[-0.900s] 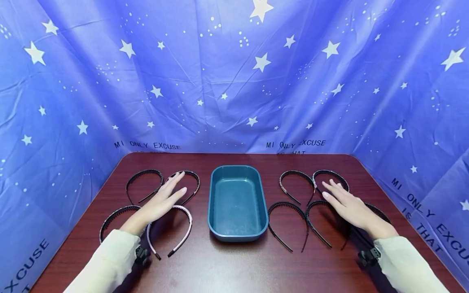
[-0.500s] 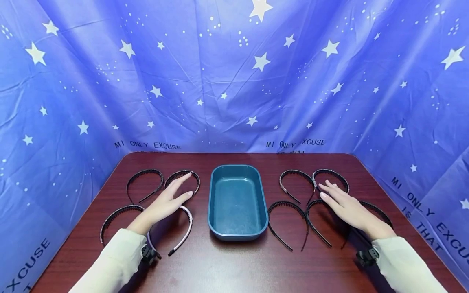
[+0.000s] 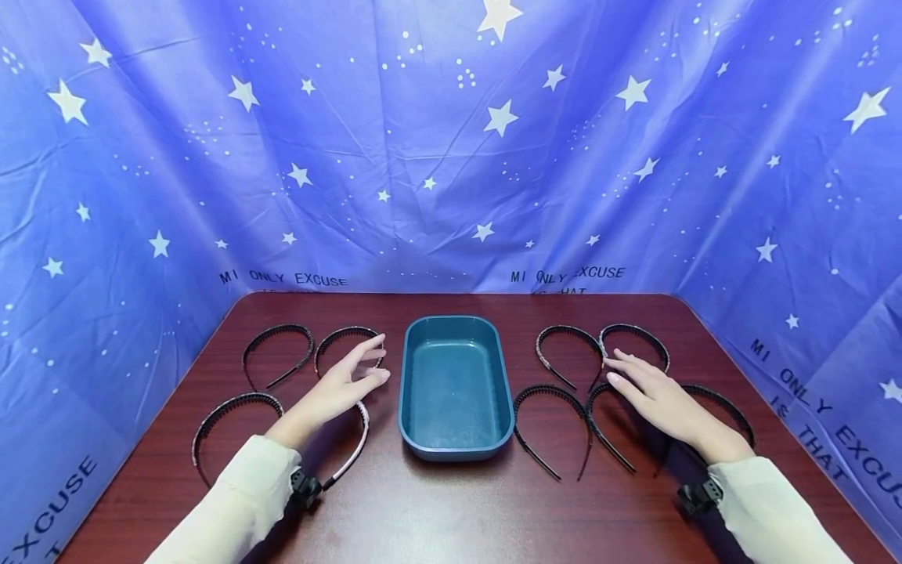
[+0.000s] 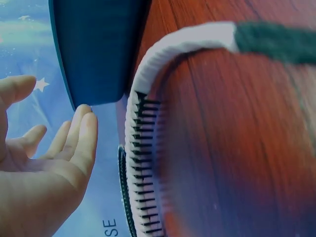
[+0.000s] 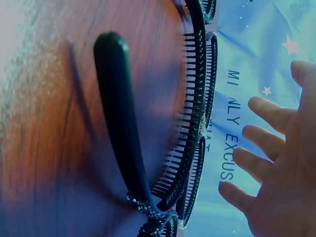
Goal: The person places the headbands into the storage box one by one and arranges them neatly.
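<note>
Our left hand holds nothing, fingers loosely spread, the white headband beneath it and the teal tub just beyond its fingertips. Our right hand, also spread and bare, hangs over a black headband. We seem to be at the reach — gripping a band calls for lowering a hand and curling its fingers.

Hung in creases behind and along both sides of a dark red wood-grain bench, a blue-violet cloth printed with white stars, clusters of dots and black lettering. Rounded far corners on the bench.
</note>
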The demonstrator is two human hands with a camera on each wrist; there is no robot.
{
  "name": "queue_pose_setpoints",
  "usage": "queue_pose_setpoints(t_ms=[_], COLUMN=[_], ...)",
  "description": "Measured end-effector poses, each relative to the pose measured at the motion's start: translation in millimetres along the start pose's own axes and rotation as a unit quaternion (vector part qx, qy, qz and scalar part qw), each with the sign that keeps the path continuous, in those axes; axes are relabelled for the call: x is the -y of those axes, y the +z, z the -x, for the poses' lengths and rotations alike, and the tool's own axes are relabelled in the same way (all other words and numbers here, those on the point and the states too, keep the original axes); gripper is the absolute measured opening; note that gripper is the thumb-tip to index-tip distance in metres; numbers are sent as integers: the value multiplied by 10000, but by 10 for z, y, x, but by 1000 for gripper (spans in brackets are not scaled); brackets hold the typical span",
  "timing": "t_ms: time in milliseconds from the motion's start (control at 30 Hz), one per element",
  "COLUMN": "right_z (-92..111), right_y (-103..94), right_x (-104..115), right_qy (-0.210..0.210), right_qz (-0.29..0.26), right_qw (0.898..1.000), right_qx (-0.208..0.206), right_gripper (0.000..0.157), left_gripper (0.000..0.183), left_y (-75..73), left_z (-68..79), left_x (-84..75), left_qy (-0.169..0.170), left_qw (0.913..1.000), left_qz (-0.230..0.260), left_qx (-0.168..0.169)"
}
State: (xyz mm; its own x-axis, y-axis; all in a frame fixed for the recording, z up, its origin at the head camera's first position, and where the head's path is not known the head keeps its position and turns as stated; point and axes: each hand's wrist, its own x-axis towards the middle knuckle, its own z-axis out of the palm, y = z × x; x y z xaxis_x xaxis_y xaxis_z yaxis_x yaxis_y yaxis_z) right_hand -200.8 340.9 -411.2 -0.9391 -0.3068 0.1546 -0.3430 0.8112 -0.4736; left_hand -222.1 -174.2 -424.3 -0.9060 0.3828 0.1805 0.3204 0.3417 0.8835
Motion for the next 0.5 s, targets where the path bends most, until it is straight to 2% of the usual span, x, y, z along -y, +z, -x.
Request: queue_pose_setpoints(t_ms=[133,300,500], right_z=[5,4,7], right_y=[-1,21,68], right_x=[31,38,44], right_qy=[-119,-261,-437], right_qz=[20,7,20], right_qw=[9999,9995,9986], right_qx=[-87,-195,-302], right_gripper=[47,43,40], left_gripper=[63,63,65], left_y=[36,91,161], left_z=[-21,-47,-75], left_x=[22,33,35], left_qy=[-150,-385,-815], left_qw=[9998,9980,9923], left_qz=[109,491,910], left_qx=[-6,101,182])
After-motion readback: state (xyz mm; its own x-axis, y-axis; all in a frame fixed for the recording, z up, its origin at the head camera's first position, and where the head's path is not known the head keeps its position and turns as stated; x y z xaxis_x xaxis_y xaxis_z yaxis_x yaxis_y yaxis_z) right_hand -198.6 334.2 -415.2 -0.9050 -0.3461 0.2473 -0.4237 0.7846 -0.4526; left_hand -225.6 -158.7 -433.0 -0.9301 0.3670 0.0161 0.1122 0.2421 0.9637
